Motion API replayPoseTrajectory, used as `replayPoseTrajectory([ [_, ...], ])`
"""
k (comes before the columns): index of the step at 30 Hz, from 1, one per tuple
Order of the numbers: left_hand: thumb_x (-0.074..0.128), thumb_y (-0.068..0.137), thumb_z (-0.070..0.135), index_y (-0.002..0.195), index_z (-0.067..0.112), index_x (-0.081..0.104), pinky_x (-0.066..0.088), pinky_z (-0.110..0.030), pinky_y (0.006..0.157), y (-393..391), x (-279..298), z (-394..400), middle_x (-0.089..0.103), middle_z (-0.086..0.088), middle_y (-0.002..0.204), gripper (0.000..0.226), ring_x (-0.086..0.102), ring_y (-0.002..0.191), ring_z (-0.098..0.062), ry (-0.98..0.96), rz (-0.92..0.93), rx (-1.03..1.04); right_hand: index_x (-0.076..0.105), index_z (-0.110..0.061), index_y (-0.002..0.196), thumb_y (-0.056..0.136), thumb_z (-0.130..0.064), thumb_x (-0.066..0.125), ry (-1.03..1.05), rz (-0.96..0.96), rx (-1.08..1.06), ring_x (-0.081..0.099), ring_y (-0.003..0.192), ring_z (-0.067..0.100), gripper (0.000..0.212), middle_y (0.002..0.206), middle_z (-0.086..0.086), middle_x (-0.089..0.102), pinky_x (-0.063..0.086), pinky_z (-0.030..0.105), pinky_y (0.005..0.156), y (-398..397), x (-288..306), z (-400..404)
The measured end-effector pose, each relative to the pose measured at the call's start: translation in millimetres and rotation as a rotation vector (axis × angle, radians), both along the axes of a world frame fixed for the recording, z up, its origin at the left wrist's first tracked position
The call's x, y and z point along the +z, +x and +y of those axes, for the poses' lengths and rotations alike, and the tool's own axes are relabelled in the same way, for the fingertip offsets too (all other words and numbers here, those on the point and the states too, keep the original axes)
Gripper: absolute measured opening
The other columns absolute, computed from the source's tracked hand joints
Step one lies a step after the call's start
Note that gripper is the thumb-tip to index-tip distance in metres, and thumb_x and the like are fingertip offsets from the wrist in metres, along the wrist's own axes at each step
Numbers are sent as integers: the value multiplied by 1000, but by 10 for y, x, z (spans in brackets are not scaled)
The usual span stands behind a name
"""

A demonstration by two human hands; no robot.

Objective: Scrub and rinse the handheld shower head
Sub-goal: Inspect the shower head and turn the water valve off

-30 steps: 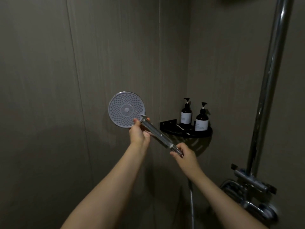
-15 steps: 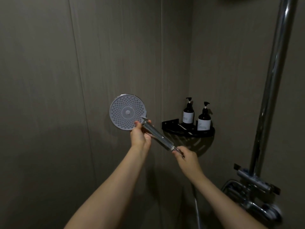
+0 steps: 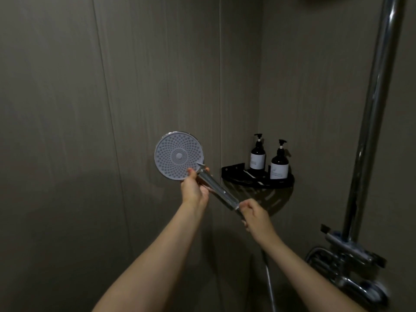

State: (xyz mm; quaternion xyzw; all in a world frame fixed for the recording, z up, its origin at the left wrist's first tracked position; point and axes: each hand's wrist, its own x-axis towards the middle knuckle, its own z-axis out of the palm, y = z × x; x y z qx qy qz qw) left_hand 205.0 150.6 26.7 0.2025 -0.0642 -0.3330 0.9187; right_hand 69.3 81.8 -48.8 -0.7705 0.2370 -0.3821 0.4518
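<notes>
**Shower head held face-on for inspection in dim stall**

A person held the handheld shower head up in front of the wall panels, just left of the frame's centre, its round nozzle face turned toward the camera, apparently so the rows of spray holes could be checked or reached for scrubbing. The left hand was clamped around the top of the chrome handle, right under the disc at its 5 o'clock edge, a grip that would steady the head. The right hand was closed on the handle's lower end, at 4 o'clock from the left, where the hose dropped away toward 6 o'clock; holding there likely kept the hose's weight from twisting the head. The handle ran diagonally between the two hands, which were apart.

No brush, cloth or running water was visible, so scrubbing seemed not yet begun. At 3 o'clock from the head, a black corner shelf carried two dark pump bottles, well apart from the hands. The chrome riser pipe and mixer valve stood at the right edge, within reach for rinsing.
</notes>
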Motion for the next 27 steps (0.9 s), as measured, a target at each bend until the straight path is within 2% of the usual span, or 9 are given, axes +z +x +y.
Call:
replayPoseTrajectory([
  [4,42,96,15,89,16,50,44,-42,102,16,13,-10,59,-11,95,11,60,83,-21,-12,0,4,49,-14,88,82,-14,68,-88,49,-45,52,68,6,20,77,-3,54,39,14,58,-13,0,-24],
  [9,42,97,14,88,16,50,43,-42,104,-9,21,26,58,-11,94,12,59,83,-20,-15,-1,-8,54,-18,70,96,-18,46,-103,43,-65,50,60,11,27,62,-1,52,37,20,56,3,-22,2],
  [11,42,97,14,87,15,50,41,-43,106,2,17,19,58,-12,94,13,59,83,-20,-18,3,2,55,-15,82,92,-18,53,-121,51,-32,54,67,15,11,71,2,56,42,24,62,-10,-16,26],
  [13,41,97,14,87,16,50,41,-44,106,16,16,29,58,-12,94,13,59,83,-21,-22,-1,3,51,-14,92,82,-17,68,-131,52,-33,58,74,14,21,81,0,58,48,24,67,-19,-15,37],
  [17,42,97,15,92,16,51,41,-44,105,50,2,51,58,-12,100,10,60,88,-22,-38,-6,-9,53,-16,71,90,-16,57,-124,-14,-96,51,64,16,19,68,1,54,40,26,60,11,15,20],
  [19,42,96,15,91,17,52,42,-43,105,49,-12,56,58,-12,100,11,60,88,-21,-28,-12,-8,58,-9,78,95,-21,48,-124,15,-60,52,67,21,23,69,6,54,39,28,60,6,16,25],
  [21,42,96,16,91,17,51,43,-42,104,41,-14,67,58,-12,100,11,60,88,-21,-30,-3,-7,53,-12,93,89,-22,59,-144,45,2,57,71,15,12,78,-1,57,42,19,60,-16,23,59],
  [23,41,97,17,90,14,51,42,-42,104,49,-22,82,57,-13,96,12,59,86,-21,-35,2,8,47,-15,97,81,-18,70,-157,69,5,57,74,7,28,83,-7,54,44,15,62,-26,-14,74],
  [27,42,97,18,92,13,51,44,-41,101,55,-42,91,58,-13,97,11,59,85,-21,-37,6,7,52,-14,69,93,-18,52,-108,0,-98,49,60,17,24,63,0,50,40,27,57,15,-20,35],
])
